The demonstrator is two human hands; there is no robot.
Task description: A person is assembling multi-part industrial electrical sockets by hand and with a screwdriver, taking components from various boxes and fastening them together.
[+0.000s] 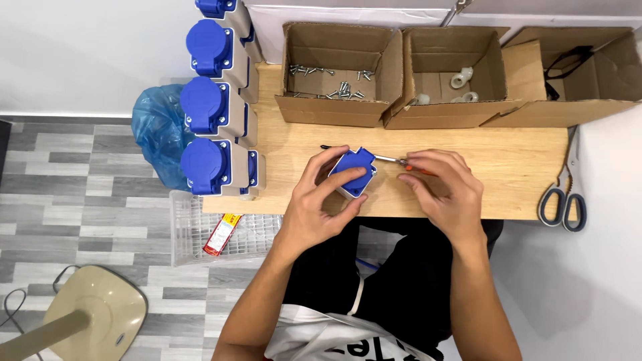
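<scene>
My left hand grips a blue and white socket housing over the wooden table, thumb on its near side. My right hand holds a screwdriver with an orange handle, mostly hidden by the fingers. Its metal shaft points left and meets the housing's right edge. A thin black item lies just beyond the housing.
Three cardboard boxes line the table's far edge: one with several screws, one with white plastic fittings, one with dark cables. A row of blue-lidded sockets stands at left. Scissors hang off the right edge. A wire basket and blue bag sit below.
</scene>
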